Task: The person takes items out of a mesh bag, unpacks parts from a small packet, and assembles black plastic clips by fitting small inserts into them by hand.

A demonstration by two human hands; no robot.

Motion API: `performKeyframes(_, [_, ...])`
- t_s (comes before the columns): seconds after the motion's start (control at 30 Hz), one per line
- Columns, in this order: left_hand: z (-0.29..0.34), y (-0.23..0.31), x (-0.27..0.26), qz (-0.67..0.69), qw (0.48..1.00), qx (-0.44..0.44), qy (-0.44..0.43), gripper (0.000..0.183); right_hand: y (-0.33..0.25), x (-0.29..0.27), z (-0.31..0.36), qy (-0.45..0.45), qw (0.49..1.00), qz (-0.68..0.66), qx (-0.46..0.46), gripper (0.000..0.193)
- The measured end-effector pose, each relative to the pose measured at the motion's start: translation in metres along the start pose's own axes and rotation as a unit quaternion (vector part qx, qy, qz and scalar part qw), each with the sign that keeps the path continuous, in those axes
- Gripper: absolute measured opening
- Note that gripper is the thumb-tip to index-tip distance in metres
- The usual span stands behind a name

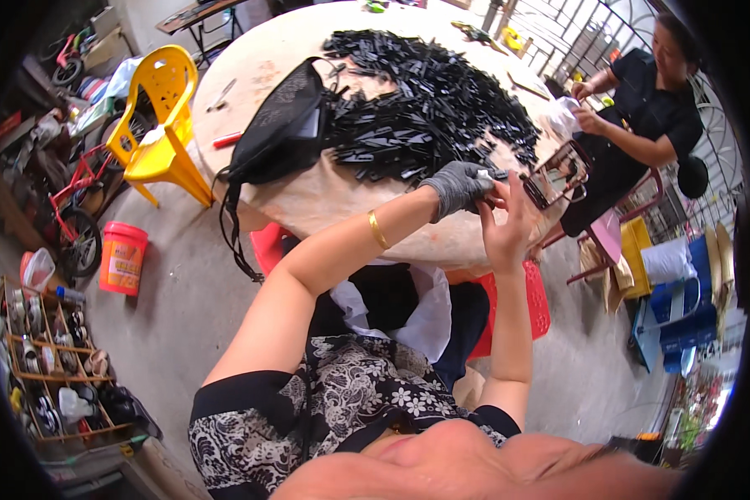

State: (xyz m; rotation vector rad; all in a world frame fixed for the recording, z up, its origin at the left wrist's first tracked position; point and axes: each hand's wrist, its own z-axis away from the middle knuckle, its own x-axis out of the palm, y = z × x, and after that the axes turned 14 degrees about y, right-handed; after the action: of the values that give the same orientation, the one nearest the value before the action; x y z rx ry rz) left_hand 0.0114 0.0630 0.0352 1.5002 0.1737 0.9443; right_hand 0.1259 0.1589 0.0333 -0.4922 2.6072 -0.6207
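Observation:
My left hand [458,190], in a grey glove, is closed at the table's near right edge. A small dark piece [499,175] juts from its fingertips, and something white shows beside the thumb. My bare right hand [508,229] meets it there, its fingertips drawn in against the piece; what they grip is partly hidden. Beyond both hands spreads a big heap of narrow black plastic pieces [425,108]. Just right of my right hand, a phone [556,173] leans on a stand with its screen lit.
A black bag [279,133] lies left of the heap on the round table [262,50], beside a red marker [227,140]. Across to the right, a co-worker [654,108] handles something white. A yellow chair [165,108] and red bucket [123,258] stand left.

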Motion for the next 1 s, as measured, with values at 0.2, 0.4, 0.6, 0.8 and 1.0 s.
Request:
performKeyframes(0.2, [0.078, 0.049, -0.063, -0.187, 0.965, 0.162, 0.086, 0.036, -0.041, 0.039, -0.011, -0.051, 0.968, -0.210, 0.125, 0.037])
performKeyframes(0.4, [0.151, 0.076, -0.114, -0.429, 0.807, 0.318, 0.254, 0.026, -0.100, 0.128, -0.011, -0.228, 0.800, -0.462, 0.307, 0.026])
performKeyframes(0.6, [0.178, 0.103, -0.139, -0.667, 0.552, 0.402, 0.298, 0.058, -0.106, 0.149, -0.018, -0.249, 0.844, -0.373, 0.293, 0.022])
performKeyframes(0.8, [0.141, 0.127, -0.189, -0.777, 0.465, 0.134, 0.402, 0.029, -0.106, 0.189, -0.030, -0.332, 0.825, -0.329, 0.319, 0.029])
performKeyframes(1.0, [0.140, 0.161, -0.210, -0.659, 0.517, 0.290, 0.462, 0.021, -0.135, 0.262, -0.056, -0.328, 0.791, -0.366, 0.365, 0.025])
